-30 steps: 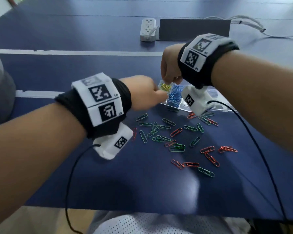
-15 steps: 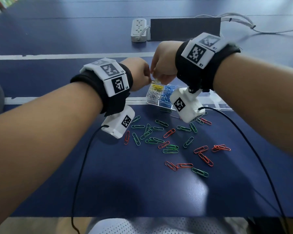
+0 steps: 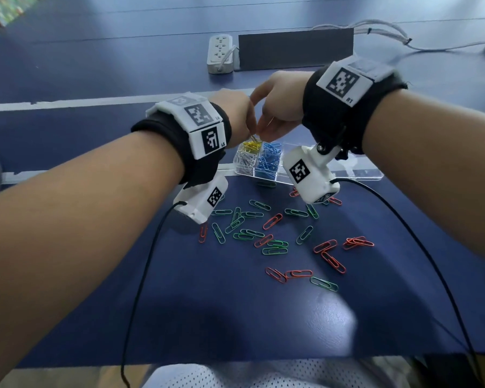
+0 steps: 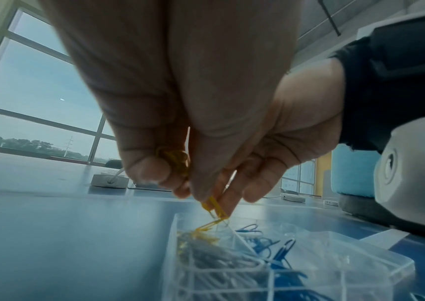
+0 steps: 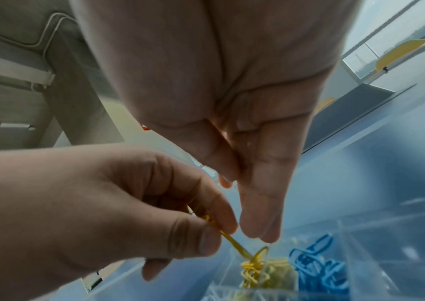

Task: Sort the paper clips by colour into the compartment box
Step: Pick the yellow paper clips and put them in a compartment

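1. Head view showed the loose paper clips (image 3: pixel 275 242) nearest us on the blue table (image 3: pixel 235 317): we counted roughly eleven red and sixteen green, though some hid under the wrist cameras.
2. Beyond them stood the compartment box (image 3: pixel 259 163), with silver, yellow and blue clips each in their own compartment.
3. Above its yellow compartment, our left hand (image 5: pixel 118 203) pinched a bunch of yellow clips (image 5: pixel 234 246), which dangled onto the yellow pile.
4. Our right hand (image 4: pixel 278 154) hung just beside it with relaxed, straight fingers, holding nothing.
5. We judged the yellow drop was in hand; next we needed to let go, then gather red or green.
6. Farthest lay one power strip (image 3: pixel 220 53).
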